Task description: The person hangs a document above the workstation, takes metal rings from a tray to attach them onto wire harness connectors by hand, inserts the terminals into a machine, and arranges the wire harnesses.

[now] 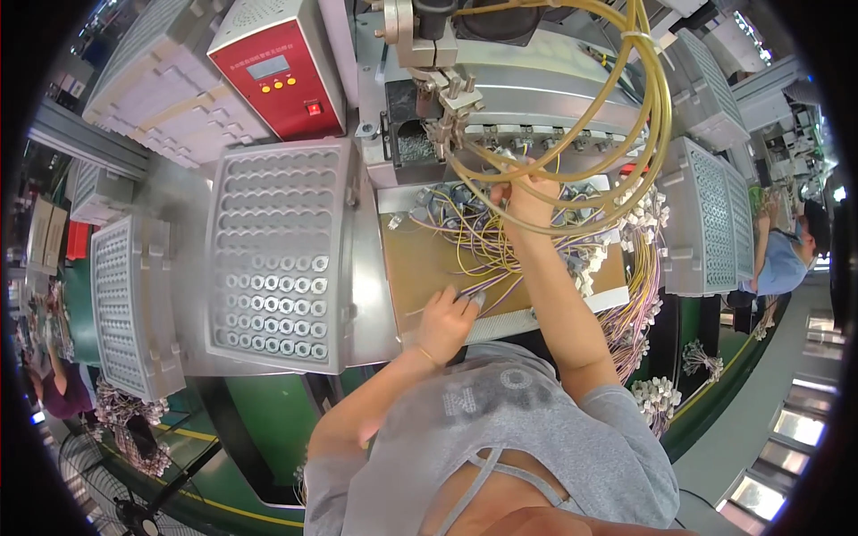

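Observation:
My left hand (447,322) is closed at the near edge of a brown work board (416,268), its fingers curled round a small grey part with wires (475,300). My right hand (529,198) reaches up behind looped yellowish tubes (657,98) to the metal fixture row (554,138). Its fingers are pinched together there; what they hold is too small and covered to make out. Between the hands lies a tangle of yellow and purple wires (474,237) with small grey parts and white connectors.
To the left stands a pale plastic tray (279,201) with rows of round metal parts in its nearer half. Behind it is a red control box (286,94). A metal clamp head (456,103) hangs over the board. Bundled wires (639,277) hang at the right edge.

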### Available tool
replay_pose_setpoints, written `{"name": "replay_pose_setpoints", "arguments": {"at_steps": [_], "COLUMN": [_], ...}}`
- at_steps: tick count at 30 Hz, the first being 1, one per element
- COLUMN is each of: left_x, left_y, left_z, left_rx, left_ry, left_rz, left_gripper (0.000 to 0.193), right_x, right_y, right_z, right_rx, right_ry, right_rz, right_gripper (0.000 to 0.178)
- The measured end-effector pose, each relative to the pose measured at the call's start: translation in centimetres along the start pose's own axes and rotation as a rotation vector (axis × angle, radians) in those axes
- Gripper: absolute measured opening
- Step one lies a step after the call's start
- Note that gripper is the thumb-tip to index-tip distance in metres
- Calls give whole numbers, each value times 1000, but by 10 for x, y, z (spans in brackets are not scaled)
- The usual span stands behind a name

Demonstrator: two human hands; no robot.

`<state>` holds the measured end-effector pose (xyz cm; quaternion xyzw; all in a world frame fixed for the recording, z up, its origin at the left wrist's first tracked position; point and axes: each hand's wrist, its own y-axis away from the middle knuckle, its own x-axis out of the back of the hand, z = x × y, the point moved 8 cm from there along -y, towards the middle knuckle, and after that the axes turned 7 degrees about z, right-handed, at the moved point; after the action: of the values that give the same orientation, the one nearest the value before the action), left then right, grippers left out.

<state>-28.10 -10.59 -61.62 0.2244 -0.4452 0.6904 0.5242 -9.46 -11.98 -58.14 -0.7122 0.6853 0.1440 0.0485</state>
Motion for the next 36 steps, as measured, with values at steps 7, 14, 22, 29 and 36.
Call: {"name": "replay_pose_setpoints", "arguments": {"at_steps": [7,14,22,29,36], "left_x": [34,8,2,22,75], "left_y": [-7,4,-4,0,-11], "left_z": [0,0,14,-9,-27], "left_rx": [58,16,-18,299,508], "left_ry": [295,302,160,424,312], "left_rz": [234,165,24,74,8], "left_gripper": [29,24,30,23,19], "right_x": [-5,-21,-2,171,192], "right_y": [-3,-5,32,-141,-220], "right_z": [1,8,-105,-137,-107], "right_rx": [-32,64,907,757,1063], "right_ry": [74,-162,909,1012,1473], "right_rz": [-26,18,-159,407,119], "right_gripper": [24,12,8,15,30]}}
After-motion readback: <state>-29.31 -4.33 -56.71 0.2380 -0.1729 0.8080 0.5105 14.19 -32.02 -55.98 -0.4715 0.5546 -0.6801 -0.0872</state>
